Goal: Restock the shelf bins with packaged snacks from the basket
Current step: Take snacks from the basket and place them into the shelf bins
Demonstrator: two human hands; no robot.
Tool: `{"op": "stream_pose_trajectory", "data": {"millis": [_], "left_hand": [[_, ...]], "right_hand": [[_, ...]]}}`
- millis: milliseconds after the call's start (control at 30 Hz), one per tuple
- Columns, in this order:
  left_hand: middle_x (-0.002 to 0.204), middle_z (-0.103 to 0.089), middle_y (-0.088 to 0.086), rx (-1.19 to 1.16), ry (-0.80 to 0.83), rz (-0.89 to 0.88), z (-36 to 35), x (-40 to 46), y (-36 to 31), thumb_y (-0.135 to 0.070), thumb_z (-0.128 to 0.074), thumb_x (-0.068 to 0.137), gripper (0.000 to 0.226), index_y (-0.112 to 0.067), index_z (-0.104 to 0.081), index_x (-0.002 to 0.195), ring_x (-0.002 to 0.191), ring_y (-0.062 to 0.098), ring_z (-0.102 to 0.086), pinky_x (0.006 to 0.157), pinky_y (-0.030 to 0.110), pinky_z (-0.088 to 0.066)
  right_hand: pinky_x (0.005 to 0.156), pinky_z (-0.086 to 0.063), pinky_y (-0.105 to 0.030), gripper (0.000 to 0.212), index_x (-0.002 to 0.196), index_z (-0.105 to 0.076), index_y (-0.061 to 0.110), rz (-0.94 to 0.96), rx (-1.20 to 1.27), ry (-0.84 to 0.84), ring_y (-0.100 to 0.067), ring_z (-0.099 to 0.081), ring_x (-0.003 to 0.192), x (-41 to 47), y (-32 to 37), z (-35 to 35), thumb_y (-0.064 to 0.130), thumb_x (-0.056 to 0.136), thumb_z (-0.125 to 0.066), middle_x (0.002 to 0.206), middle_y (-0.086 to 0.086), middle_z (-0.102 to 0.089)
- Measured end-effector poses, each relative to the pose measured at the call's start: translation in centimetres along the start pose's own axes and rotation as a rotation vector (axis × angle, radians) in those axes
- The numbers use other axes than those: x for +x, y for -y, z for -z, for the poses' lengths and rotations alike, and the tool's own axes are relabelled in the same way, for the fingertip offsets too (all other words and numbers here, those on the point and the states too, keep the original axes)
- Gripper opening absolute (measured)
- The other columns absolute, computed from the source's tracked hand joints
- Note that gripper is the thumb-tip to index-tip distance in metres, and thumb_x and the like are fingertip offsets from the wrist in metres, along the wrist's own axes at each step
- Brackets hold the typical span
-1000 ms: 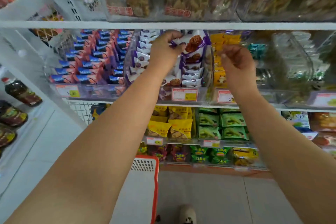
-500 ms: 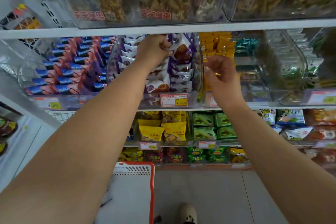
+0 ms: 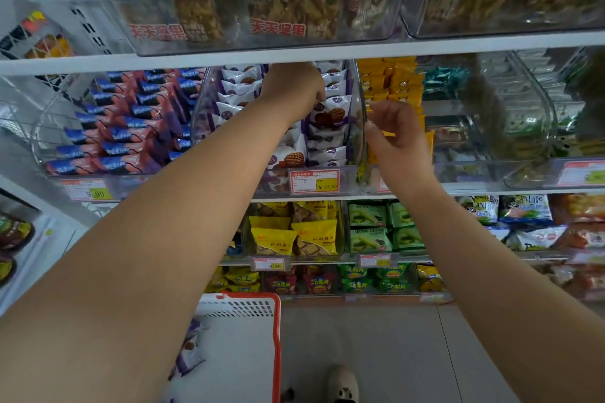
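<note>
My left hand point(image 3: 293, 91) reaches into the clear middle bin point(image 3: 359, 147) on the shelf and pinches a white-and-purple cookie pack point(image 3: 332, 113) at its top edge. The pack stands on the bin's right-hand row of like packs. My right hand point(image 3: 397, 136) hovers just right of the bin's side wall, fingers loosely curled and holding nothing; whether the thumb touches the wall I cannot tell. Below, the white basket with a red rim point(image 3: 277, 324) stands on the floor with a few purple packs point(image 3: 190, 355) in it, partly hidden by my left arm.
A bin of blue-and-pink packs point(image 3: 131, 127) sits to the left, yellow packs point(image 3: 393, 82) and clear bins point(image 3: 523, 127) to the right. The upper shelf edge point(image 3: 327, 54) runs close above my left hand. Lower shelves hold yellow and green bags. My shoe point(image 3: 342, 384) is beside the basket.
My left hand has brought the cookie pack down onto the right row in the bin. My right hand has dropped lower, closer to the bin's side wall.
</note>
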State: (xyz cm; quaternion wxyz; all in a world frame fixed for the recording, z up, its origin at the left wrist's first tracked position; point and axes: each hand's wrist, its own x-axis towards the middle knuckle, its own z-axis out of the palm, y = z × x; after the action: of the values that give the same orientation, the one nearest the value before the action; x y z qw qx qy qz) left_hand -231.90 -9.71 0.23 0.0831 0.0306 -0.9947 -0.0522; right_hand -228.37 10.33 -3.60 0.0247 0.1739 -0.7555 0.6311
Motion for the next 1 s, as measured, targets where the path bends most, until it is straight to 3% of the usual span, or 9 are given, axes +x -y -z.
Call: {"op": "stream_pose_trajectory", "data": {"millis": [133, 300, 433, 567, 767, 833, 1000], "left_hand": [[0.12, -0.066, 0.009, 0.035, -0.009, 0.003, 0.5, -0.4, -0.5, -0.001, -0.054, 0.091, 0.033, -0.017, -0.071, 0.114, 0.11, 0.032, -0.058, 0.078, 0.031, -0.039], [0.121, -0.065, 0.009, 0.043, -0.048, -0.023, 0.9, -1.3, -0.3, 0.001, -0.054, 0.089, 0.036, -0.017, -0.071, 0.115, 0.112, 0.03, -0.056, 0.093, 0.038, -0.045], [0.124, -0.064, 0.007, 0.132, 0.024, -0.049, 0.8, -2.3, -0.4, -0.004, -0.05, 0.091, 0.04, -0.021, -0.07, 0.121, 0.12, 0.031, -0.047, 0.096, 0.042, -0.038], [0.131, -0.061, 0.005, 0.009, -0.103, -0.017, 0.8, -4.6, -0.4, -0.006, -0.048, 0.092, 0.042, -0.021, -0.064, 0.127, 0.126, 0.029, -0.043, 0.101, 0.041, -0.033], [0.106, -0.07, 0.007, -0.274, -0.375, -0.018, 0.4, -12.4, 0.2, -0.01, -0.043, 0.085, 0.037, -0.013, -0.073, 0.107, 0.104, 0.03, -0.054, 0.089, 0.038, -0.043], [0.103, -0.069, 0.007, -0.365, -0.407, 0.039, 0.2, -15.8, 0.8, -0.006, -0.044, 0.083, 0.037, -0.011, -0.073, 0.105, 0.101, 0.026, -0.055, 0.088, 0.032, -0.041], [0.1, -0.066, -0.004, -0.548, -0.463, 0.287, -2.5, -26.9, 5.2, -0.008, -0.047, 0.091, 0.028, -0.015, -0.071, 0.105, 0.096, 0.012, -0.058, 0.082, 0.02, -0.045]], "right_hand": [[0.073, -0.044, -0.008, 0.019, 0.112, -0.053, 0.021, -0.005, -0.001, 0.013, 0.013, -0.052, 0.087, -0.1, 0.2, 0.2, 0.011, 0.096, -0.057, 0.1, 0.016, -0.055], [0.071, -0.043, -0.007, 0.019, 0.112, -0.054, 0.02, -0.027, 0.008, 0.036, 0.014, -0.052, 0.084, -0.4, 0.6, 0.6, 0.01, 0.096, -0.057, 0.102, 0.014, -0.056], [0.066, -0.042, -0.008, 0.018, 0.111, -0.056, 0.02, -0.028, 0.025, 0.019, 0.008, -0.049, 0.074, -1.1, 1.1, 0.8, 0.01, 0.095, -0.057, 0.099, 0.011, -0.057], [0.065, -0.043, -0.01, 0.018, 0.105, -0.057, 0.021, -0.008, 0.107, 0.054, 0.002, -0.051, 0.071, -2.5, 2.3, 0.6, 0.005, 0.095, -0.056, 0.09, 0.008, -0.058], [0.072, -0.05, -0.02, 0.02, 0.098, -0.06, 0.021, -0.099, 0.245, 0.263, -0.007, -0.063, 0.077, -5.8, 3.8, -3.0, 0.001, 0.094, -0.056, 0.083, 0.007, -0.067], [0.07, -0.051, -0.021, 0.019, 0.096, -0.06, 0.02, -0.12, 0.273, 0.331, -0.008, -0.065, 0.076, -7.0, 4.0, -4.8, 0.001, 0.095, -0.056, 0.079, 0.01, -0.068], [0.066, -0.051, -0.017, 0.01, 0.098, -0.059, 0.012, -0.194, 0.244, 0.58, -0.003, -0.064, 0.071, -11.5, 2.7, -10.8, 0.002, 0.096, -0.056, 0.081, -0.003, -0.065]]}}
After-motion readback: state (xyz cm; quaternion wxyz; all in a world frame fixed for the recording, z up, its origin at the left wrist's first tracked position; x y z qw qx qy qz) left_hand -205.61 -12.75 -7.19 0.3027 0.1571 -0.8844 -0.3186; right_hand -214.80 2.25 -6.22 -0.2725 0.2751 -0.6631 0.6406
